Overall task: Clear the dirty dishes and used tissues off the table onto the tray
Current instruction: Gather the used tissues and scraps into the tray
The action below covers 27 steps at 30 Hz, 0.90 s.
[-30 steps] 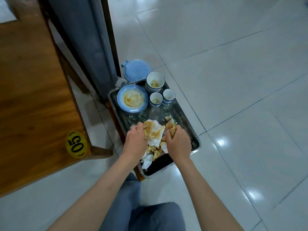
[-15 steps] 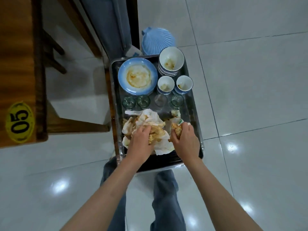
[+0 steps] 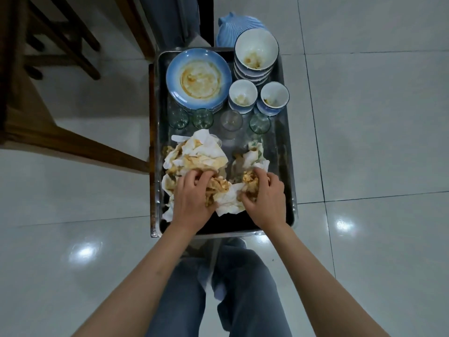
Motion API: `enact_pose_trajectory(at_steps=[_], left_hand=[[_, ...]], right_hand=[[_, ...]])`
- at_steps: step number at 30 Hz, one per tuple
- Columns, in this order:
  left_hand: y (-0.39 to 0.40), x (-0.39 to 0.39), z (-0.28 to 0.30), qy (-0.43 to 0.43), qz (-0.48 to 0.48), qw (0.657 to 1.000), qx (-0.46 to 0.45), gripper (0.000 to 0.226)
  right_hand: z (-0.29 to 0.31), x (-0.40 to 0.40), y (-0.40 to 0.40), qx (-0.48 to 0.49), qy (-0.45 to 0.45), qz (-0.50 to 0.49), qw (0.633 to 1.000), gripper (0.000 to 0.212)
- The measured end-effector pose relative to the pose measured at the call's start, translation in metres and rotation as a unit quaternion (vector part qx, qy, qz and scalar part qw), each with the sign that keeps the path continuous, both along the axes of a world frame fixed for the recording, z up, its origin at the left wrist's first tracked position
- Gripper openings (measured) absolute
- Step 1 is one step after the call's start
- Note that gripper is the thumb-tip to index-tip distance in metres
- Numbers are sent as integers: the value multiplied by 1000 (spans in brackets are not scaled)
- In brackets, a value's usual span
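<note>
- You stood on a glossy pale tiled floor [image 3: 376, 142] with dark grout lines and bright light spots reflected in it.
- At your upper left was dark wooden furniture [image 3: 60, 132], its legs and rungs showing.
- A light-blue shell-shaped object [image 3: 233, 23] lay at the top.
- Your grey-blue trousers [image 3: 238, 288] filled the bottom centre.

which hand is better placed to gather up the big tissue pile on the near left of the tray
Left. The left hand already grips the big tissue pile; the right hand holds the smaller wad on the tray.
</note>
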<state>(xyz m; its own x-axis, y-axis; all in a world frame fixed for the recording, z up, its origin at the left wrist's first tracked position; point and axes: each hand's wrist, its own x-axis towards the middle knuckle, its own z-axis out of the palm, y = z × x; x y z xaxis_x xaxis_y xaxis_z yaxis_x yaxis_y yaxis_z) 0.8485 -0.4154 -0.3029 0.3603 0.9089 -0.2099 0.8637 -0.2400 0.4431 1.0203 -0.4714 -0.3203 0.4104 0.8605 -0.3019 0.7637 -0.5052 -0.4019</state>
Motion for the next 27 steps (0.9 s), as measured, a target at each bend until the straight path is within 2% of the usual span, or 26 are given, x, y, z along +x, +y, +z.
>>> enact_pose_trajectory(at_steps=[4,11,20,27], left_hand=[[-1,-7,5,16,-2,999,35,87],[2,-15,18,-20,-20,1000,-7,97],[-6,-26,24,-17,-23,1000,10,95],[0,-41,69,-6,-7,1000,2,95]], right_hand=[[9,0,-7,5,-20,11,1000,78],[26,-3,-8,-1,10,9,1000,90],[38,-9,-5,-8,-3,17,1000,95],[83,-16,1,-6,-14,43,999,98]])
